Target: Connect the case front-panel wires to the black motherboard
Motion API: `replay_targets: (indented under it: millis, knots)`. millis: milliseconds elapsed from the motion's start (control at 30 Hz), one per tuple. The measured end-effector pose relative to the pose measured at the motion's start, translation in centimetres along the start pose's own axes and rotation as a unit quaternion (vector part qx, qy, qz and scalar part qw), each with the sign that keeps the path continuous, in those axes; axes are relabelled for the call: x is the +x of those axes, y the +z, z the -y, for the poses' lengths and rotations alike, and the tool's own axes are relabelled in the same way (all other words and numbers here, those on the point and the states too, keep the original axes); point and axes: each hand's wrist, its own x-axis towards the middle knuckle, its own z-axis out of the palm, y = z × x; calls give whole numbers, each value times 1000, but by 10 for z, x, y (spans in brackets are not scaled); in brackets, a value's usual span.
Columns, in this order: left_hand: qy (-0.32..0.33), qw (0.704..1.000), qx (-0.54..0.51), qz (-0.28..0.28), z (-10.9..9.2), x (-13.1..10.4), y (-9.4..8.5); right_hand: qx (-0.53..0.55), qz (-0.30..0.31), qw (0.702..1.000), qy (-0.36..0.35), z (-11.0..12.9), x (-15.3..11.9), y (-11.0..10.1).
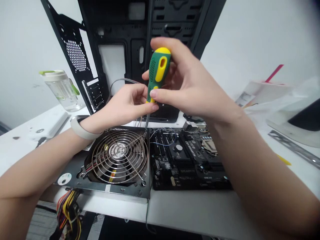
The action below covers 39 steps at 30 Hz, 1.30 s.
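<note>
My right hand [185,73] grips a green and yellow screwdriver [160,65] by its handle, held nearly upright. The fingers of my left hand [132,100] pinch the same screwdriver low on the handle, near the shaft. Its tip points down at the far right corner of a power supply [72,181] with a round wire fan grille [118,155]; whether it sits in a screw I cannot tell. To the right of the power supply lies a black motherboard [180,166], partly hidden by my right forearm. Thin wires [166,144] loop over the motherboard's left part.
An open black computer case [140,33] stands behind. A clear bottle [63,91] is at the left, a cup with a pink straw [262,88] at the right beside a metal strip [295,146]. Coloured cables [67,208] hang over the table's [190,206] front edge.
</note>
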Motion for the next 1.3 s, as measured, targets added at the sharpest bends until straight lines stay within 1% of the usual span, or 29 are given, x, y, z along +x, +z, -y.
replay_targets:
  millis: [100,200,333,467,633,800,1033,1100,1167,1300]
  knots:
    - [20,999,-17,27,-1,0,-1,-3,-3,1000,-16,1,0,-2]
    - [30,998,-22,49,-3,0,-2,-19,-14,999,-23,2,0,0]
    - [18,998,-20,61,-3,0,-4,-36,-28,999,-17,5,0,3]
    - [6,996,-45,80,-1,1,-6,-59,-42,997,-17,9,0,6]
    - [5,992,-67,104,0,3,-9,-95,-65,993,7,10,0,10]
    - [7,990,-85,116,2,4,-12,-115,-83,990,5,9,0,13]
    - [-43,982,-117,145,2,8,-15,-128,-123,984,27,5,0,18]
    - [-38,981,-120,146,3,7,-15,-123,-120,985,31,4,-1,19]
    - [-17,984,-110,140,4,5,-13,-116,-111,987,27,2,-1,17]
    - [17,991,-62,119,10,1,-6,-91,-91,992,18,-2,0,9]
